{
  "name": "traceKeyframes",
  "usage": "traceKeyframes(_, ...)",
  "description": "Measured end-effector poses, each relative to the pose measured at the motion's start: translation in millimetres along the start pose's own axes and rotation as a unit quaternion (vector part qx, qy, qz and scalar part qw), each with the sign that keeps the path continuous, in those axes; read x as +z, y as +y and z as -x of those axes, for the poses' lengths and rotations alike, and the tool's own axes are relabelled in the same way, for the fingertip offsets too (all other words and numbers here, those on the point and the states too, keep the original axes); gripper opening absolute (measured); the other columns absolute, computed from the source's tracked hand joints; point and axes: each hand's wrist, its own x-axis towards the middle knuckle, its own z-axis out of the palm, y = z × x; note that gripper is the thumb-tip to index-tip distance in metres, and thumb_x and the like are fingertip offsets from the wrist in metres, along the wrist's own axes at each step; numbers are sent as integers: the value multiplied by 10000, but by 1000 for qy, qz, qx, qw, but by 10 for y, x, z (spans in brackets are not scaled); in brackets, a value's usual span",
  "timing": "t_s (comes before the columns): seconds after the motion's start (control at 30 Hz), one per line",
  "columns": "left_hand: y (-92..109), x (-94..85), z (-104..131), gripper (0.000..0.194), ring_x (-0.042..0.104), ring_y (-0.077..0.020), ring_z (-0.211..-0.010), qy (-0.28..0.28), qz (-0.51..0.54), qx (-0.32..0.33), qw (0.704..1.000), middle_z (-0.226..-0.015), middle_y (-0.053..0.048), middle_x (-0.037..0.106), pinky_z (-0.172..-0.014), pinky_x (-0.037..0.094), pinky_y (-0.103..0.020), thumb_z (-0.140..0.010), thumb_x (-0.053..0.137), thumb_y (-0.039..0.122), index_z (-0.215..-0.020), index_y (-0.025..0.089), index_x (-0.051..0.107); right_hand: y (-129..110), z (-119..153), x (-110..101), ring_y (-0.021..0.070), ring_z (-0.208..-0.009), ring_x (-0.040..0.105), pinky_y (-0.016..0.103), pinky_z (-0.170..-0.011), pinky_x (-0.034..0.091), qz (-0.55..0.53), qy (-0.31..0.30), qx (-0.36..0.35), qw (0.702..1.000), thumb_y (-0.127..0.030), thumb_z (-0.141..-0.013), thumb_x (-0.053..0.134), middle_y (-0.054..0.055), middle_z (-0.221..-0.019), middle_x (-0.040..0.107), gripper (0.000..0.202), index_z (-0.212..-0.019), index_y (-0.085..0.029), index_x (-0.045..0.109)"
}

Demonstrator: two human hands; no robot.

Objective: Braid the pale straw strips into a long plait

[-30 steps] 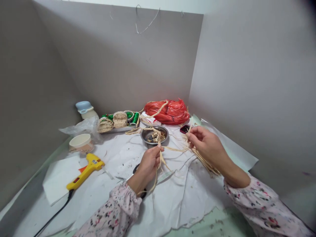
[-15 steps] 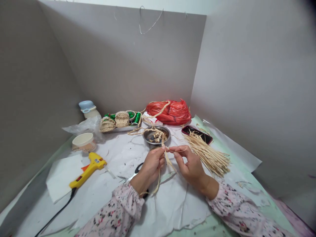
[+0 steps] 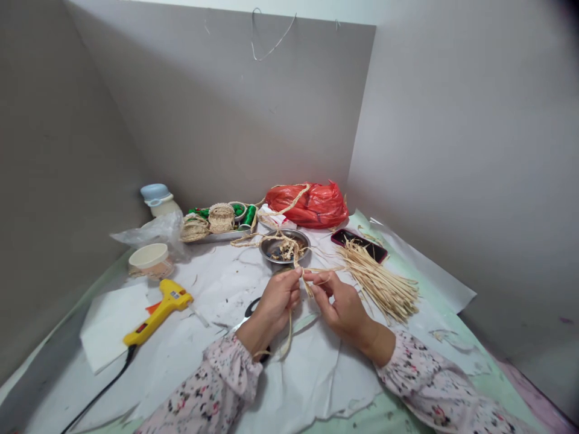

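Between my hands is a pale straw braid (image 3: 296, 253), its finished length running back over the steel bowl (image 3: 266, 256). My left hand (image 3: 279, 295) pinches the braid's working end between thumb and fingers, and one loose strand hangs below the palm. My right hand (image 3: 337, 304) is closed on the straw strands just to the right, thumb and index finger close to the left fingertips. To the right lies a bundle of straw strands (image 3: 384, 283). Black-handled scissors (image 3: 251, 307) lie partly hidden under my left hand and wrist.
A yellow glue gun (image 3: 158, 310) with a black cord lies at left, near a paper cup (image 3: 151, 259). At the back are a tray of woven pieces (image 3: 221, 218) and green thread (image 3: 248, 215), plus a red plastic bag (image 3: 316, 205). A phone (image 3: 353, 238) sits partly under the straw.
My right hand has moved slightly left and closed in on the strands near my left fingertips. A strand now stretches out to the right above it. The whole view has shifted slightly.
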Motion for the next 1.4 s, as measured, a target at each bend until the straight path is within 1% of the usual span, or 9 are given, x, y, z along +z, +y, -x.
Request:
traceKeyframes(0.13, -18, -6, -25, 297, 170, -18, -384, 3, -8, 5, 1000, -476, 101, 306, -391, 97, -193, -722, 706, 406, -711, 134, 588, 7, 12, 2, 190, -809, 700, 313, -707, 543, -4, -17, 2, 1000, -241, -894, 466, 84, -1138, 683, 164, -1047, -243, 528)
traceKeyframes(0.23, -11, 7, -30, 283, 260, -30, -398, 22, -16, 23, 999, -502, 63, 424, -399, 154, -194, -693, 715, 387, -704, 129, 598, 7, 12, -21, 200, -910, 681, 336, -800, 531, 7, -17, -38, 999, -175, -855, 464, 75, -1144, 679, 270, -1103, -246, 544)
traceKeyframes(0.33, 17, 35, 3, 293, 288, -50, -396, 43, -56, 27, 997, -461, 65, 409, -401, 163, -205, -681, 704, 410, -712, 133, 613, 19, -24, -60, 205, -1010, 639, 360, -899, 485, 35, 62, -47, 996, -149, -847, 434, 69, -1103, 684, 298, -1099, -236, 568)
traceKeyframes(0.43, 42, 73, 55, 307, 248, -51, -373, 19, -116, 11, 993, -414, 85, 340, -403, 136, -212, -697, 676, 445, -695, 148, 598, 45, -81, -91, 218, -1033, 612, 382, -925, 457, 49, 109, 13, 993, -195, -876, 426, 81, -1089, 673, 276, -1103, -212, 582)
traceKeyframes(0.63, 33, 109, 81, 326, 250, -55, -408, -9, -162, 14, 987, -455, 80, 358, -421, 145, -216, -681, 668, 463, -671, 157, 558, 88, -135, -81, 189, -963, 622, 323, -874, 456, -70, -22, 101, 992, -271, -908, 432, 46, -1028, 684, 254, -1074, -208, 614)
traceKeyframes(0.77, 35, 131, 85, 320, 239, -59, -434, -24, -171, 12, 985, -480, 78, 355, -434, 140, -221, -688, 650, 458, -687, 150, 563, 118, -137, -59, 159, -793, 615, 281, -760, 465, -159, -26, 135, 978, -305, -900, 458, 10, -840, 670, 215, -1012, -200, 608)
traceKeyframes(0.9, 47, 148, 102, 318, 239, -62, -462, -43, -176, 12, 983, -508, 72, 362, -449, 151, -222, -708, 629, 450, -669, 147, 540, 149, -136, -38, 144, -710, 584, 263, -680, 454, -217, -23, 145, 965, -308, -881, 494, 0, -771, 638, 146, -951, -194, 552)
traceKeyframes(1.23, -82, 41, 25, 303, 270, -72, -502, -62, -185, 25, 980, -554, 62, 381, -480, 194, -223, -754, 600, 438, -693, 158, 501, 158, -125, -48, 125, -635, 505, 247, -622, 406, -170, -35, 138, 975, -247, -856, 501, -22, -727, 596, 82, -834, -200, 564)
traceKeyframes(1.4, -91, 46, 26, 324, 270, -72, -502, -60, -190, 19, 980, -563, 58, 380, -479, 187, -228, -770, 577, 463, -704, 152, 514, 158, -111, -51, 128, -636, 507, 247, -609, 407, -192, -36, 131, 972, -266, -870, 487, -12, -755, 602, 97, -876, -198, 556)
